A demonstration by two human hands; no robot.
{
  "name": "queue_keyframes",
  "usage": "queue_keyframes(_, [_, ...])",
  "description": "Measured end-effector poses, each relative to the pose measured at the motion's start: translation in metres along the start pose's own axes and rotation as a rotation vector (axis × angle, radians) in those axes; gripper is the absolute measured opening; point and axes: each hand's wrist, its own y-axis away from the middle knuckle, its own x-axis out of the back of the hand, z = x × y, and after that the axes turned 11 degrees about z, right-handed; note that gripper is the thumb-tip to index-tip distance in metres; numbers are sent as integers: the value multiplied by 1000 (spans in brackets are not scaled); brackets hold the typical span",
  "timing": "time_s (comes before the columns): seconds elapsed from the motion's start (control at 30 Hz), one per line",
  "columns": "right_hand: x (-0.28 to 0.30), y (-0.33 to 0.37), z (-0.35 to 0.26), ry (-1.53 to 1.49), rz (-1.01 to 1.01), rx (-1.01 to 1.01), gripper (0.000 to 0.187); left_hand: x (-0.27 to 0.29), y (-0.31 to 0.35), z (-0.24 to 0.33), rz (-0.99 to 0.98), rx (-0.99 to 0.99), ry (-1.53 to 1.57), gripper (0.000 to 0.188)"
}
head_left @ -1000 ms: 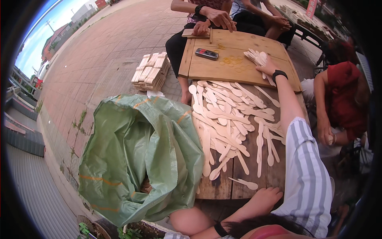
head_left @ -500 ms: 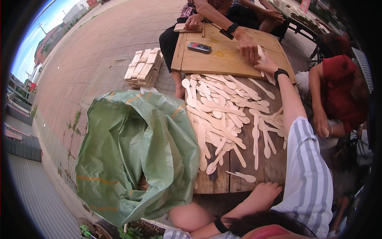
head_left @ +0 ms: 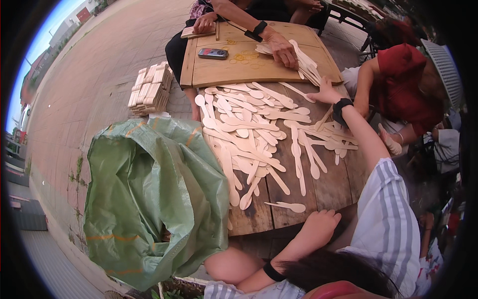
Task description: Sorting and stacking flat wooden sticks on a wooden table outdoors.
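Observation:
Flat wooden spoons (head_left: 249, 124) lie in a loose heap on the dark plank table (head_left: 271, 219). My right hand (head_left: 326, 92) is over the heap's far right corner, beside the yellowish board. Its thumb and index finger are apart, with the thumb at the bowl end of a single spoon (head_left: 297, 92); I cannot tell if they touch. My left hand (head_left: 321, 226) rests at the near table edge, fingers curled in, nothing seen in them. Close by lies a lone spoon (head_left: 294, 207). Across from me, a co-worker's hand (head_left: 281, 50) presses on a spoon bundle (head_left: 304, 59).
The wooden board (head_left: 209, 72) carries a dark handheld device (head_left: 213, 53) and yellow rubber bands (head_left: 246, 57). A large green woven sack (head_left: 199, 199) stands against the table's left side. Stacked spoon bundles (head_left: 151, 87) sit on the paving. Another person in red (head_left: 411, 74) is at right.
My right hand has come away from the spoon bundle by the co-worker's hand and back toward the heap. The bundle now shows fanned out. My view has shifted; my left hand stays put.

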Motion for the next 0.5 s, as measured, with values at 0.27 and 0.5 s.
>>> queue_keyframes(0.27, [-16,-59,39,-166,544,359,17,-6,-1,1,-13,-7,44,16])
queue_keyframes(0.5, [17,-120,36,-319,645,346,22,-3,-3,5,-45,-19,26,16])
